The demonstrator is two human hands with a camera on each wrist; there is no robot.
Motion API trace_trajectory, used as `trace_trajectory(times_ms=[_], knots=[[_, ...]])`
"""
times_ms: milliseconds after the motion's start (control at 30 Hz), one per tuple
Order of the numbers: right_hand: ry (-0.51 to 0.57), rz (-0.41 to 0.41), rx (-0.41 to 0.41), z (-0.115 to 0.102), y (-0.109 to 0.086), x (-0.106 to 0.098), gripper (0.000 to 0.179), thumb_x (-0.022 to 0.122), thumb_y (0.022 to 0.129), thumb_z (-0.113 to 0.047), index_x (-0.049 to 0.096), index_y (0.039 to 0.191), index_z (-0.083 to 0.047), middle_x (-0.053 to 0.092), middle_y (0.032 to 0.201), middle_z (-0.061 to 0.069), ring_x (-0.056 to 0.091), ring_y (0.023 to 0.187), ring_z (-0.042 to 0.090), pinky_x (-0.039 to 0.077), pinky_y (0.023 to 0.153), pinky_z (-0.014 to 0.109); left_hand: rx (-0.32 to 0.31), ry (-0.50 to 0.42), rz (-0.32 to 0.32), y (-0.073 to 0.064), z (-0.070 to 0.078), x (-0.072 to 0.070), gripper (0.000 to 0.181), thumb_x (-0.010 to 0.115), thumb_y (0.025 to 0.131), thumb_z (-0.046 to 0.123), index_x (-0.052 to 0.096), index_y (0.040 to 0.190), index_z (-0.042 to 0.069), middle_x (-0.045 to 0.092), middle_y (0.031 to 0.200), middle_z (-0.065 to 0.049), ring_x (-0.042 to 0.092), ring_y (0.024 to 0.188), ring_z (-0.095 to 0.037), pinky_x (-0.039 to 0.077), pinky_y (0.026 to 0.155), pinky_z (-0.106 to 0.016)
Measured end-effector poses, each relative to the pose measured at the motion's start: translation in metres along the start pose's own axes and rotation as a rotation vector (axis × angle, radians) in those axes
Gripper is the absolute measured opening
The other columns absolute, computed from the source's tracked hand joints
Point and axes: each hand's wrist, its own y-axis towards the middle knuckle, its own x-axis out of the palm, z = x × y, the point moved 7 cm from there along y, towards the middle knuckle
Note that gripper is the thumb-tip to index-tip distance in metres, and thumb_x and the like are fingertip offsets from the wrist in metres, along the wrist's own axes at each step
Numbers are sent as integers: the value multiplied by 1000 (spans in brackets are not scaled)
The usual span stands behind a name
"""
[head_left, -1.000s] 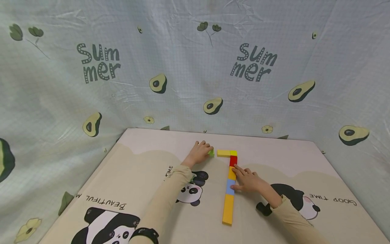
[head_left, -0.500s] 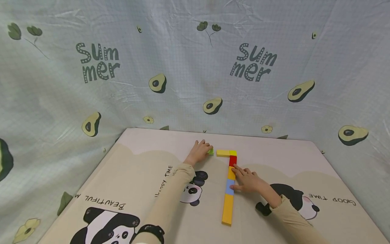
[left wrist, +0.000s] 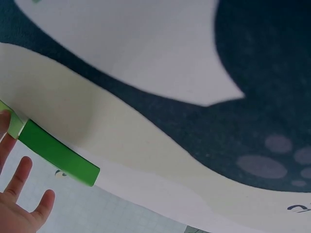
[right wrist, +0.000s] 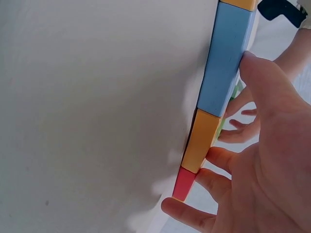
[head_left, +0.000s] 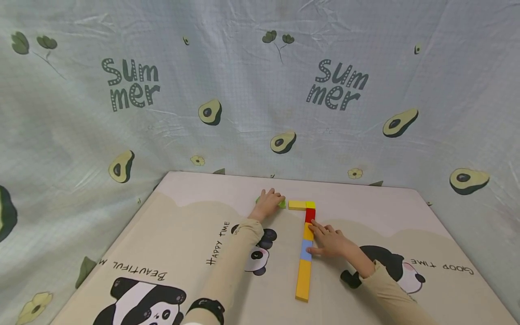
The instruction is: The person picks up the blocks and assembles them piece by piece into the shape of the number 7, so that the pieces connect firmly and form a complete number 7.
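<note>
Near the far edge, my left hand touches a light green block. Its fingers are spread in the left wrist view, where a longer dark green block lies end to end with the light green one. The thumb is hidden there. My right hand rests along the right side of a row of blocks, its thumb against the blue block and fairly straight fingertips by the orange block and red block. A long orange block ends the row nearest me.
At the row's far end lie a small bright yellow block and a pale yellow block turned leftward, with a small gap before the light green one. A panda-print cover is on the table. A printed curtain hangs behind.
My left forearm has shifted slightly right, and a bit of green now shows left of that hand. The right hand and the row of blocks stay where they were.
</note>
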Motion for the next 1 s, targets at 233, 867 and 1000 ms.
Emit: trace_trajectory(times_ms=[233, 867, 1000], knots=[[6, 2, -1, -2, -1, -2, 78, 56, 79, -51, 32, 136, -3, 23, 146, 15, 37, 118, 38, 33, 90, 60, -4, 18, -5, -1, 0, 1, 25, 57, 86, 22, 58, 112, 24, 60, 106, 2, 48, 101, -18, 39, 92, -47], [8, 5, -2, -3, -2, -3, 77, 57, 80, -49, 32, 136, -3, 23, 146, 15, 37, 118, 39, 34, 90, 60, 36, 21, 50, -6, 0, -3, 23, 57, 86, 20, 61, 109, 25, 62, 103, 4, 49, 98, -17, 39, 89, -47], [17, 5, 1, -2, -2, -2, 77, 57, 79, -50, 32, 136, -3, 23, 146, 16, 37, 117, 39, 33, 90, 61, 40, 17, 54, -6, 0, -3, 23, 57, 86, 19, 61, 108, 24, 62, 102, 3, 49, 96, -17, 40, 89, -47]])
